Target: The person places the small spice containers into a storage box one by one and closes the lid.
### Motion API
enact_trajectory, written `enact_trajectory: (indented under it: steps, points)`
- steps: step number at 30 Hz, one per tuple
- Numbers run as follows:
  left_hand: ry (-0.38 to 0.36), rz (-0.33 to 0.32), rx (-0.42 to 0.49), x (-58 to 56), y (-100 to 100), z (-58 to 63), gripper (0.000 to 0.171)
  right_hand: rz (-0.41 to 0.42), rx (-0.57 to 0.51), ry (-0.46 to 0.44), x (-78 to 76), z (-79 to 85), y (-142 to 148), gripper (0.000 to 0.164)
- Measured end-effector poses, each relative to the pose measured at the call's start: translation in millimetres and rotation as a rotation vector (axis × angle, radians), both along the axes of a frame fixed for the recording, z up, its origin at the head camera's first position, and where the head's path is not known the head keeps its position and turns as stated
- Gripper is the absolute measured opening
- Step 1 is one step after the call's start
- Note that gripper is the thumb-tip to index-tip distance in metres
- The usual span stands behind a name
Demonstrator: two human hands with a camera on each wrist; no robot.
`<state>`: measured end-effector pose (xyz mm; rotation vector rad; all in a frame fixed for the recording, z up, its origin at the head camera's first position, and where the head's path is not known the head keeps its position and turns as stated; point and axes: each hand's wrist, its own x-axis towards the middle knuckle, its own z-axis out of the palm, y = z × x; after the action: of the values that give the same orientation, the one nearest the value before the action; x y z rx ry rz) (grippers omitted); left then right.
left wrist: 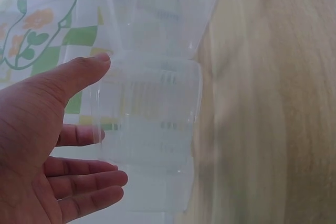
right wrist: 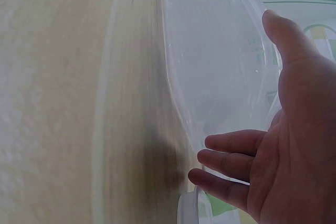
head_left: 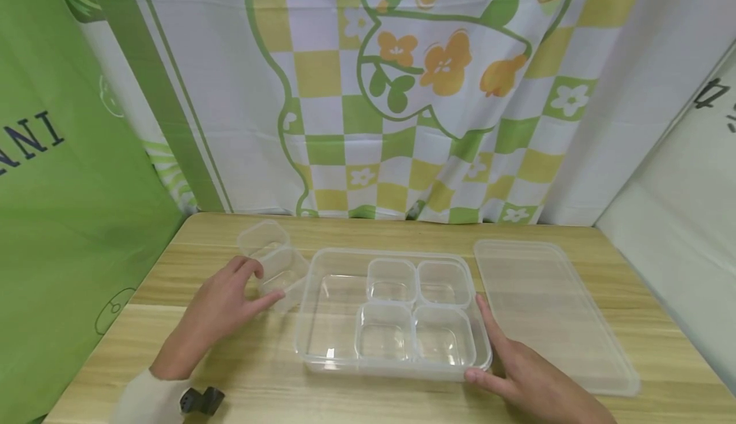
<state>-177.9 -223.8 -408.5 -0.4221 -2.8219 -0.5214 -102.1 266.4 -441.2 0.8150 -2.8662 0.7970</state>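
A large clear plastic box [head_left: 330,322] lies on the table with several small clear containers [head_left: 386,341] in its right part; its left part holds none. More small clear containers [head_left: 287,274] stand just left of it, near the far edge. My left hand [head_left: 227,299] is at these, thumb and fingers spread and relaxed; in the left wrist view its thumb and fingertips are at the rim of a small container [left wrist: 149,111]. My right hand [head_left: 520,370] rests against the large box's right end with straight fingers, thumb at the near corner.
A flat clear lid [head_left: 558,315] lies on the wooden table [head_left: 247,392] to the right of the large box. A small black object [head_left: 201,401] is by the left sleeve. A patterned curtain [head_left: 402,111] hangs behind the table, with a green cloth [head_left: 69,219] on the left.
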Motion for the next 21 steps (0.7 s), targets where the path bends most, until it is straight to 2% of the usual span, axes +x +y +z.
enact_trajectory:
  steps: [12, 21]
  points:
    - [0.081, 0.009, 0.042, 4.4, -2.2, 17.4, 0.049, 0.008, 0.004, 0.009, 0.1, 1.0, 0.5, 0.111]
    - [0.16, 0.008, 0.086, 4.7, -2.3, 21.7, 0.044, 0.004, -0.002, 0.005, 0.3, 0.6, 0.3, 0.111]
